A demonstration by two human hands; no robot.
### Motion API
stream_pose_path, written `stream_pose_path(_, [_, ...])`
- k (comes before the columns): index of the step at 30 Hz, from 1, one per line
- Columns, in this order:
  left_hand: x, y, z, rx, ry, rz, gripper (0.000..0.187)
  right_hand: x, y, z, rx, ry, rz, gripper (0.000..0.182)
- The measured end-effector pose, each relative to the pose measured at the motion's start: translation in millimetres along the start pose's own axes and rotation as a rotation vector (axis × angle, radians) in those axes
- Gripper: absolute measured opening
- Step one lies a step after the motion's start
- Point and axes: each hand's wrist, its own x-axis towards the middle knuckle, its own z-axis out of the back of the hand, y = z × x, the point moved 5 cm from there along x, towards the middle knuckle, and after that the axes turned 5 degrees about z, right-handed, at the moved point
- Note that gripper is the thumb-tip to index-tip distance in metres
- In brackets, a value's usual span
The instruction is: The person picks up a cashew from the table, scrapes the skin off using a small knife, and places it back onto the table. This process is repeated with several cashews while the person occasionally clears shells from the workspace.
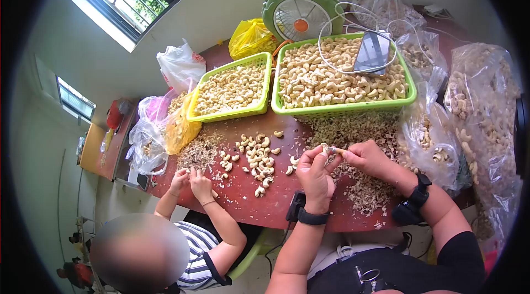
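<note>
My left hand (316,177) is closed, pinching a pale cashew (324,148) between thumb and fingertips. My right hand (365,159) grips a small tool with a light brown handle (339,151); its tip meets the cashew, but its working end is too small to make out. Below and around my right hand lie brown skin flakes (367,194) on the red table (248,206). A loose group of cashews (259,159) rests on the table left of my left hand.
A green basket (345,107) full of cashews bears a phone (372,52) with a white cable. Beside it stands a yellow-green basket (229,115) of cashews. Behind is a green fan (301,10). Bagged cashews (480,95) line the right. Another person's hands (192,182) work at left.
</note>
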Motion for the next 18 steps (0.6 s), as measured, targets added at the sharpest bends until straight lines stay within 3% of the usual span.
stream_pose_path(18, [1.7,2.9,-1.7,-0.079,0.012,0.074,0.017,-0.8,-5.1,-1.4,0.071,0.008,-0.014,0.037])
